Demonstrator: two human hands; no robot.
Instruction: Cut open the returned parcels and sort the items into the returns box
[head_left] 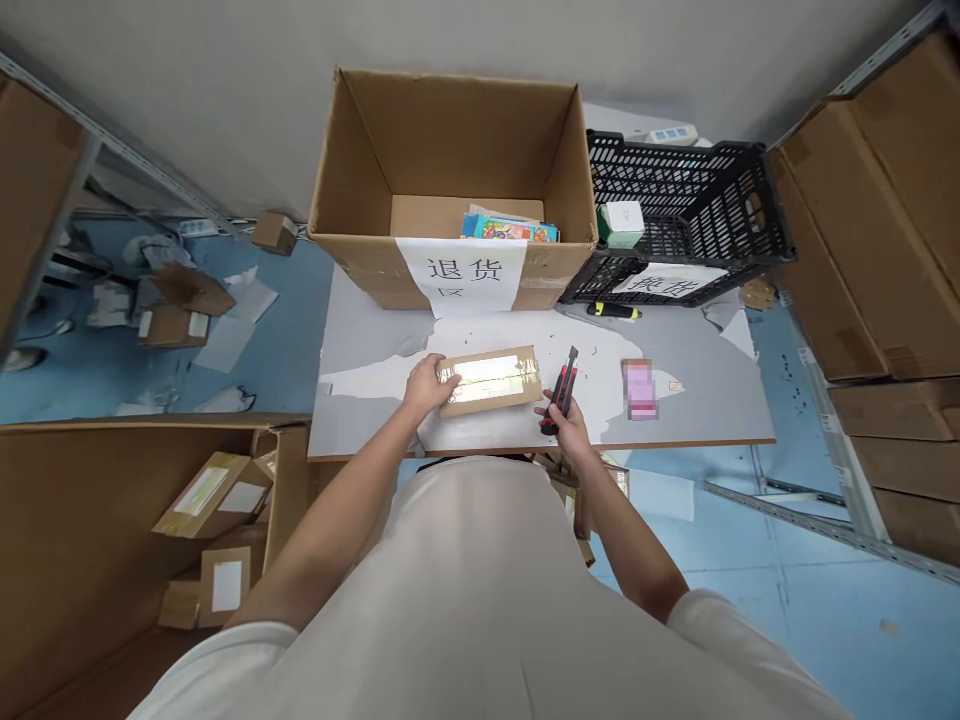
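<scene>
A small brown cardboard box with shiny tape along its top lies on the worn white-and-grey table. My left hand grips its left end, thumb on top and fingers behind. In my right hand is a red-and-black box cutter, its blade end pointing away from me. The cutter is just right of the box's right end. Some fingertips of this hand reach close to the box's corner; whether they touch it I cannot tell.
Behind stands a large open carton with colourful packs inside. Beside it, a black crate holds a green-and-white box. A yellow-and-black cutter and a pixelated pink item lie right. A big carton of parcels stands left.
</scene>
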